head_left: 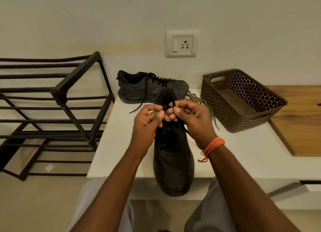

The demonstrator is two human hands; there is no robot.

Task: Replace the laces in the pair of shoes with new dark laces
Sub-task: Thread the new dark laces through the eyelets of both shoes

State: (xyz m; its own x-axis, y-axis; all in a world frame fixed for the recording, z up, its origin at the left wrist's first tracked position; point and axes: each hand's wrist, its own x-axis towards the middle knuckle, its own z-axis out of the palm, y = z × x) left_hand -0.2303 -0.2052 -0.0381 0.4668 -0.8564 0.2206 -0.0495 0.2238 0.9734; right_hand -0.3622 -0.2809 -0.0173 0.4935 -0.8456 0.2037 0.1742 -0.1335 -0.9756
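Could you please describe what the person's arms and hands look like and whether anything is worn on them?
Both forearms are bare, with no sleeves in view. The right hand has a bundle of thin orange threads tied round its wrist, with a loose frayed end hanging down. The left hand shows no band, ring or glove.

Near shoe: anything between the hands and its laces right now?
Nothing visible. The left hand and right hand already pinch dark lace ends above the near shoe. The old laces lie off to the right by the basket, clear of the work.
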